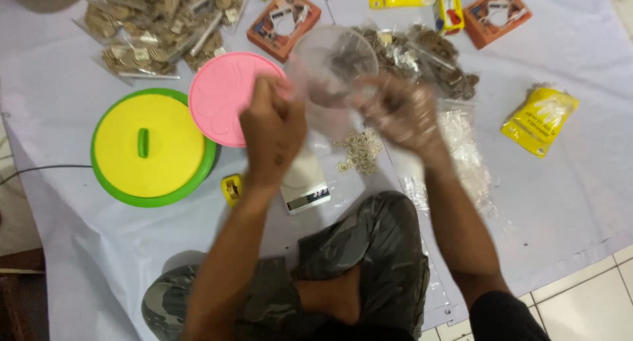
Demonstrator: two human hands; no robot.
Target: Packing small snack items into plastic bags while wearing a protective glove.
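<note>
Currently mid-pack: left hand [271, 131] bare, right hand [403, 113] in thin plastic glove, both gripping clear plastic bag [333, 67] at frame centre-top, motion-blurred. Packed cookie bags [155, 28] upper left look done; loose cookie pile [422, 54] upper right and small rings [358, 150] on white sheet [567, 202] remain. Scale [304, 191] sits under left wrist; pink lid [224, 97] and yellow-green container [151, 150] crowd left side.

Single head-worn view, looking steeply down, close over the white floor sheet [560, 202]
</note>
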